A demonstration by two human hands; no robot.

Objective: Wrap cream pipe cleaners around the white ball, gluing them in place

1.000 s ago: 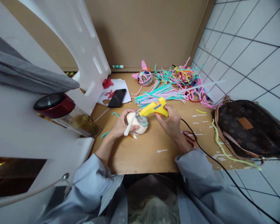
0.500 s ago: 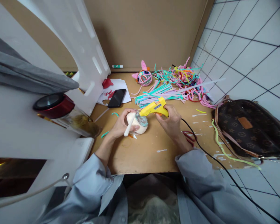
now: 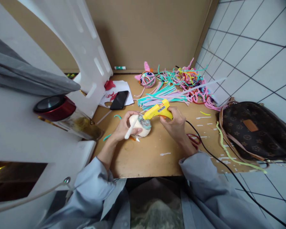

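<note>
My left hand (image 3: 124, 128) is wrapped round the left side of a small cream-coloured ball (image 3: 143, 131), which has a clear and teal patch on its top. From the ball a loose cream strip (image 3: 130, 128), perhaps a pipe cleaner, sticks out toward me over my fingers. My right hand (image 3: 175, 124) grips a yellow glue gun (image 3: 159, 110) by its handle, fingers at the orange trigger. Its nozzle points left, down at the teal patch; whether it touches is too small to tell. A black cord (image 3: 205, 148) trails from the handle to the lower right.
Behind the hands lie teal and pink pipe cleaners (image 3: 163, 97), a tangled colourful heap (image 3: 190, 79) and a pink decorated ball (image 3: 148, 79). Left are a phone (image 3: 119, 100) and a red-lidded bottle (image 3: 69, 116). Right are red-handled scissors (image 3: 194, 140) and a brown bag (image 3: 255, 130).
The loose strip's free end has swung slightly down and left. The glue gun has shifted a touch to the right; both hands keep their holds.
</note>
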